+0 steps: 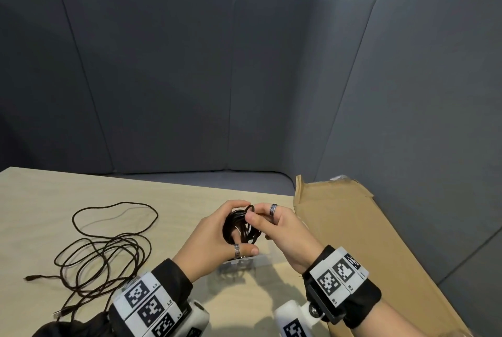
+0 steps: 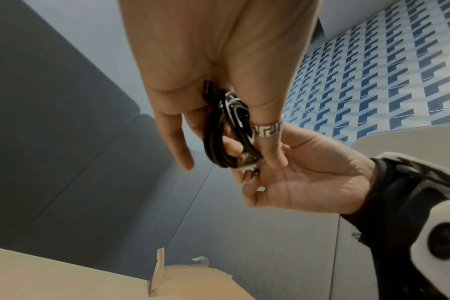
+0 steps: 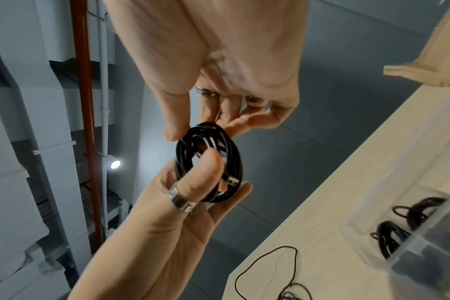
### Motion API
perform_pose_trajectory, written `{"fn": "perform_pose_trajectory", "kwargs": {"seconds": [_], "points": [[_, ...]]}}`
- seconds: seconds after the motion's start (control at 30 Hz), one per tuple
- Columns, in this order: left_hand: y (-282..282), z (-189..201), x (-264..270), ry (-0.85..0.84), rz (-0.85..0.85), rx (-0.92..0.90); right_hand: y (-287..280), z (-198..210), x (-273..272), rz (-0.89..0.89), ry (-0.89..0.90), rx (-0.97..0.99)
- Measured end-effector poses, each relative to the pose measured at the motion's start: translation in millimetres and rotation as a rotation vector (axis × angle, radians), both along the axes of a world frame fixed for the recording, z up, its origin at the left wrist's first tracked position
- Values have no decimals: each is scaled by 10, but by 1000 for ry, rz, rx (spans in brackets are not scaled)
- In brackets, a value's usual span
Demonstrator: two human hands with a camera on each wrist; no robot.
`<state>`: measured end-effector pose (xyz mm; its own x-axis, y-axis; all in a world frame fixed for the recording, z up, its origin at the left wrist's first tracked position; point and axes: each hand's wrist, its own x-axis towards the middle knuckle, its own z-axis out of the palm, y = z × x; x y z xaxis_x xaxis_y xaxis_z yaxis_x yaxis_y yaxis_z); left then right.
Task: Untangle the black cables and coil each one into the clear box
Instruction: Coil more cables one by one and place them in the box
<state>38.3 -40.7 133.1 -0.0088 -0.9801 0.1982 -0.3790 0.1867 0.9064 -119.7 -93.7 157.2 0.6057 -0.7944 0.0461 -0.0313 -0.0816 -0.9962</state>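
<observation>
Grey padded panels are backing the table [image 1: 81, 200] in the head view, where a coil [image 1: 240, 226] is being gripped by the left hand [image 1: 214, 238] and pinched at its far rim by the right hand [image 1: 277, 225]; the box [image 1: 244, 262] is lying directly beneath the grip, nearer the left hand, and a loose cable [image 1: 108, 247] well left.

From the left wrist, the coil [image 2: 226, 132] is being held on edge, fingers [image 2: 267, 142] curled round it.

From the right wrist, the box [image 3: 411, 223], already holding coils, is lying below and right of the grip.

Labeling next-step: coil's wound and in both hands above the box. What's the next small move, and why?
Probably lower the coil into the clear box just beneath. It looks fully wound: the left hand grips it, the right hand pinches its top. Two coils already sit in the box; a loose cable remains on the table.
</observation>
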Motion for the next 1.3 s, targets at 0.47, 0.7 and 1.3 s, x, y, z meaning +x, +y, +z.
{"fn": "perform_pose_trajectory", "kwargs": {"seconds": [0.47,0.7,1.3], "points": [[30,93,-112,104,16,19,-27,-44,-58,-18,-3,21],[62,110,-133,229,-12,51,-25,-3,-113,35,6,19],[115,40,-155,528,-235,438,69,-137,-43,83,101,57]]}}
